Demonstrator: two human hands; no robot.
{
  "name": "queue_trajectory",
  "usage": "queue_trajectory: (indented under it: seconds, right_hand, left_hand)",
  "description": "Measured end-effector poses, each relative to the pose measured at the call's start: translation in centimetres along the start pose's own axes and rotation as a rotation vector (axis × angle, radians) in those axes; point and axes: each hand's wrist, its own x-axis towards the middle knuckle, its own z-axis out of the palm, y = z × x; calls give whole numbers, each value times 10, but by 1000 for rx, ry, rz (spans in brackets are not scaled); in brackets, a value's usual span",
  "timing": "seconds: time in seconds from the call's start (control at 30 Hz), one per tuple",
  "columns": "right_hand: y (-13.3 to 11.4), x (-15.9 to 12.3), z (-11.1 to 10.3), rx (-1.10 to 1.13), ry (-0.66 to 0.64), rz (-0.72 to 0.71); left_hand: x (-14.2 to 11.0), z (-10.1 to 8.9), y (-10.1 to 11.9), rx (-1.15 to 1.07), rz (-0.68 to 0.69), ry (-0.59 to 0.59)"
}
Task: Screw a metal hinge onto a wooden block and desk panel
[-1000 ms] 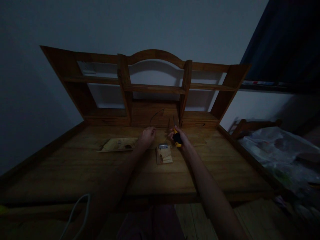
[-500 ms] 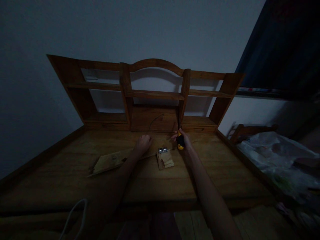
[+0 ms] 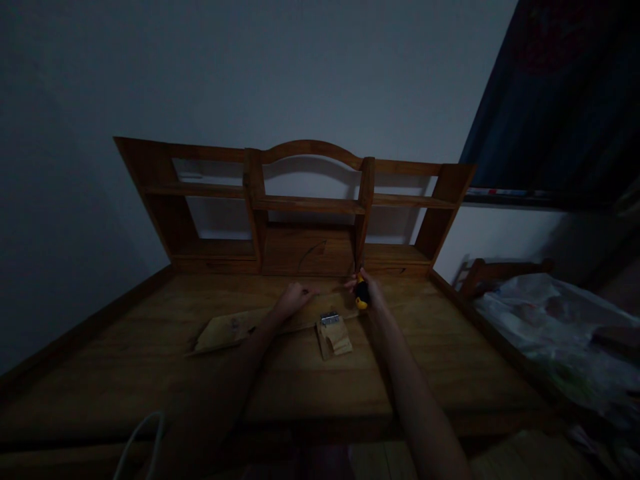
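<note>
My right hand [image 3: 373, 291] is wrapped round the yellow and black handle of a screwdriver [image 3: 361, 293], its dark shaft pointing to the back of the desk. My left hand [image 3: 293, 301] is over the middle of a long, thin wooden board [image 3: 220, 331] with a ragged left end. Its fingertips are drawn together towards the right; anything between them is too small to make out. Between and just in front of both hands lies a metal hinge [image 3: 330, 319], joined to a small chipped piece of wood [image 3: 334, 340].
The wooden desk [image 3: 320, 393] carries a shelf unit [image 3: 310, 205] along the wall. A dark curved line [image 3: 313, 250] crosses its middle panel. A white cable [image 3: 137, 437] loops at the front left. Clear plastic sheeting [image 3: 540, 313] covers things at the right.
The view has tilted up. The board's left end swung towards me and then partly back, and the hinge piece turned slightly. My left hand's fingertips now reach further right. The screwdriver stays in my right hand.
</note>
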Motion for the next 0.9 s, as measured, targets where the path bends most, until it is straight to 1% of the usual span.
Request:
queue_trajectory:
  seconds: [0.17,0.33,0.43,0.53,0.6,0.67,0.73,0.8,0.9]
  right_hand:
    - [2,-2,4,-21,14,12]
    - [4,-3,3,-38,30,37]
    - [6,-4,2,-40,33,45]
    - [7,-2,0,-40,41,51]
    - [7,-1,-1,-42,48,58]
    - [8,0,-2,-45,49,63]
    - [9,1,-2,-45,48,65]
    - [10,1,-2,-45,45,69]
    - [12,2,-2,-44,45,78]
  left_hand:
    - [4,4,1,-49,22,-50]
    - [15,7,-1,-63,-12,-43]
    - [23,8,0,-50,-8,-53]
    - [27,6,0,-43,-2,-98]
    - [28,-1,-5,-33,-4,-98]
    - [24,-18,-19,-8,-15,-56]
    - [14,-48,-42,37,-44,-8]
    - [-5,-88,-73,101,-100,33]
    - [-52,-155,-124,186,-194,92]
